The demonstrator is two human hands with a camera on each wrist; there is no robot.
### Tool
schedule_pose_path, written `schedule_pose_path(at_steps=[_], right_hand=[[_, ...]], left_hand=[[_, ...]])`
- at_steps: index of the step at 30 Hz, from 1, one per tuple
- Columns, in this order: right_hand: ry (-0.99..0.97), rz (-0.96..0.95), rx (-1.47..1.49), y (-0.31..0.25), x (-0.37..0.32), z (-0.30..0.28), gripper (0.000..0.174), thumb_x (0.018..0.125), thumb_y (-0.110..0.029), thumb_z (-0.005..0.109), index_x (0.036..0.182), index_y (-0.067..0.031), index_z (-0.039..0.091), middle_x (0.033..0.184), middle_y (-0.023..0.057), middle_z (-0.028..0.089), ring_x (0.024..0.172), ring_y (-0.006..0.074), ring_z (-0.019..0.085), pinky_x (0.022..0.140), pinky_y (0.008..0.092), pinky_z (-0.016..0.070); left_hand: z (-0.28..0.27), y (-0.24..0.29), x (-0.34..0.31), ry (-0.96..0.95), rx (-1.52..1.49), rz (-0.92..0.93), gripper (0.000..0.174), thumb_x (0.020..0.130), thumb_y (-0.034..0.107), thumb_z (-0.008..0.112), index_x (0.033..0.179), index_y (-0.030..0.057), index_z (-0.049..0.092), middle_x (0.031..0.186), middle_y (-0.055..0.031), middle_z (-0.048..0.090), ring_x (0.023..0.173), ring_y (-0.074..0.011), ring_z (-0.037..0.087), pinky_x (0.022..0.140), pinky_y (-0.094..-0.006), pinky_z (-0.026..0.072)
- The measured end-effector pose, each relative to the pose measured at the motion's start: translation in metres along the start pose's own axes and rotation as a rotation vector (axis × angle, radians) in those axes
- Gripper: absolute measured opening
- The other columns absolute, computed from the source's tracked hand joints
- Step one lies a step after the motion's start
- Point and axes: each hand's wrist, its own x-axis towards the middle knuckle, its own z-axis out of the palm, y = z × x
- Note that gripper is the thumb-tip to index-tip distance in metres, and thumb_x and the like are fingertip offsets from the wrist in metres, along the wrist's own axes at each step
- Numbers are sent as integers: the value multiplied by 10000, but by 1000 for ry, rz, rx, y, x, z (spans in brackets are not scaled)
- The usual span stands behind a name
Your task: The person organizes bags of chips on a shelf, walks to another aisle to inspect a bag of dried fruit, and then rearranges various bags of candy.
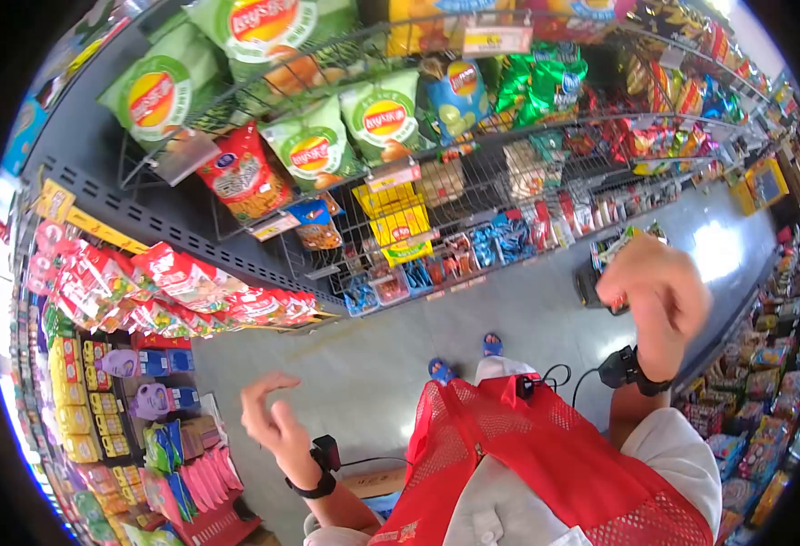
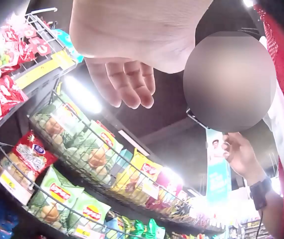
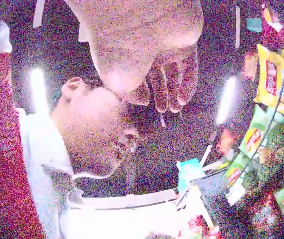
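My left hand (image 1: 282, 432) hangs in the air above the aisle floor, fingers loosely bent, with nothing in it. Higher and to the right, my right hand (image 1: 662, 289) is raised with its fingers curled loosely, and no item shows in it. In the left wrist view the left hand's fingers (image 2: 127, 82) droop below the palm. The right wrist view is grainy; there the right hand's fingers (image 3: 174, 79) hang bent and bare. Ahead stands a wire rack with green chip bags (image 1: 382, 114), a red snack bag (image 1: 241, 173) and yellow packets (image 1: 400, 227). Neither hand touches the rack.
Red and white bags (image 1: 182, 282) fill a shelf at the left, above yellow packs (image 1: 70, 400) and purple bottles (image 1: 150, 399). A dark container (image 1: 589, 287) with packages stands on the grey floor (image 1: 364, 355) by the rack. More packed shelves (image 1: 764, 391) line the right side.
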Motion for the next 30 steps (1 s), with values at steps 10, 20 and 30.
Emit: schedule_pose_path(at_steps=[10, 20, 30], right_hand=[[-109, 593, -102, 91, -28, -56, 236, 1036, -125, 551, 1238, -17, 606, 1160, 83, 668, 998, 162, 661, 799, 291, 536], [-219, 515, -175, 182, 21, -108, 163, 1012, -103, 593, 1122, -8, 666, 1036, 104, 716, 930, 180, 694, 805, 311, 527], [-402, 602, 162, 267, 58, -99, 152, 999, -92, 617, 1112, -4, 667, 1007, 83, 719, 896, 134, 679, 791, 284, 522]], left_hand=[[68, 12, 36, -252, 73, -143, 270, 884, 26, 682, 1152, 27, 643, 945, -104, 721, 868, -247, 701, 806, -360, 564], [159, 51, 99, -187, 113, -130, 245, 891, 60, 685, 1132, 41, 653, 1019, -102, 712, 957, -295, 648, 871, -409, 516], [237, 88, 159, -326, 501, -41, 335, 894, 135, 704, 1212, 61, 628, 1238, -111, 640, 1154, -350, 569, 1004, -438, 446]])
